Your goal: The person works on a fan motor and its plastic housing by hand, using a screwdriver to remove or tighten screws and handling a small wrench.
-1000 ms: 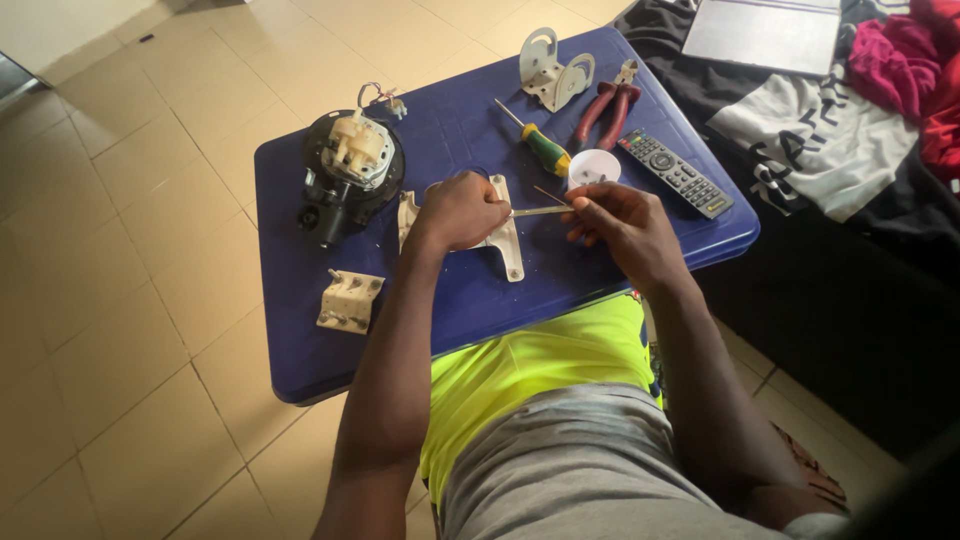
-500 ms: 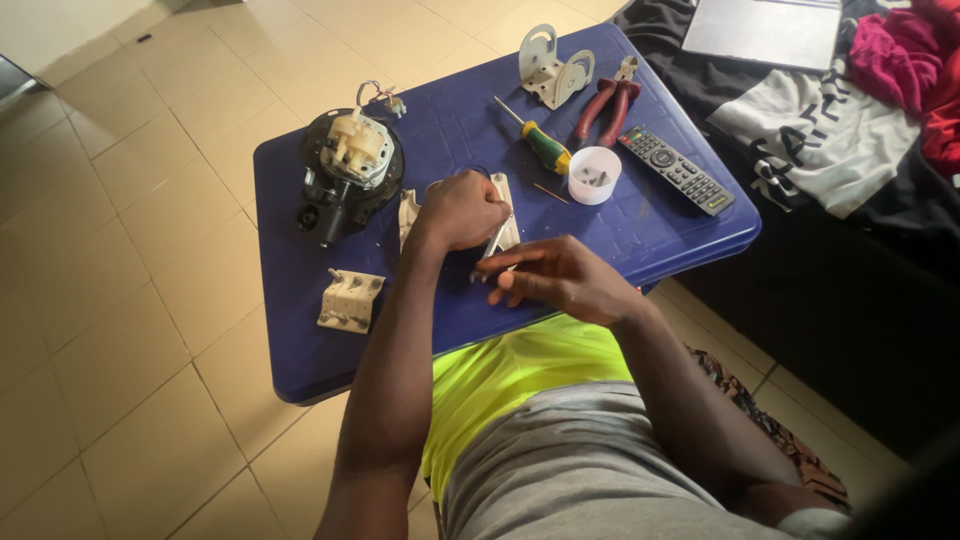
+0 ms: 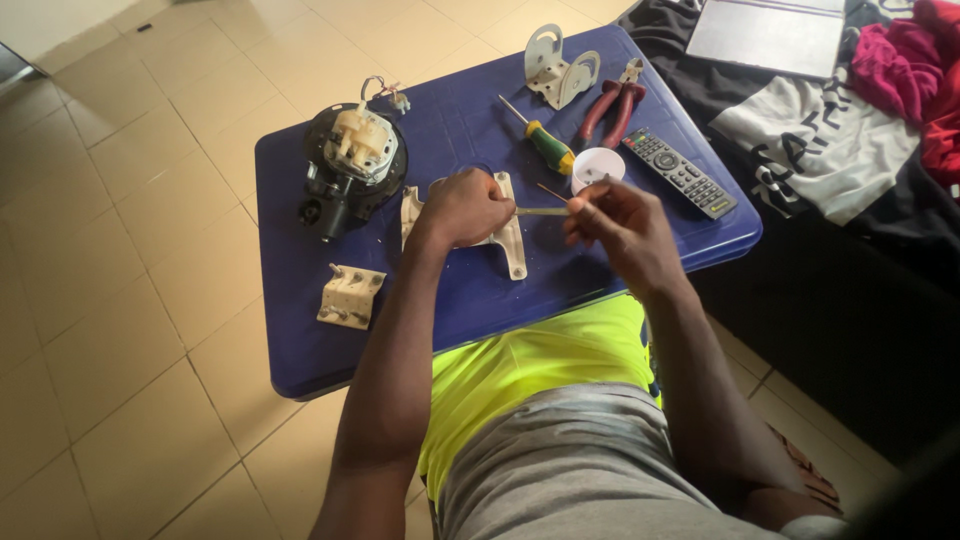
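A room in a home, used as a makeshift repair spot: a cream tiled floor [image 3: 120, 300], a low blue plastic table [image 3: 300, 340] for a bench, and a dark bed or sofa [image 3: 850, 300] just beside its right edge, strewn with clothes [image 3: 810, 130] and a laptop [image 3: 770, 35]. A television remote control [image 3: 680, 172] lies near the table's far right corner among pliers [image 3: 612, 105] and a screwdriver [image 3: 545, 142]

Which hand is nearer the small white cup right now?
Right. The right hand sits just below the small white cup, nearly touching; the left hand rests on the cream plastic bracket, further left.
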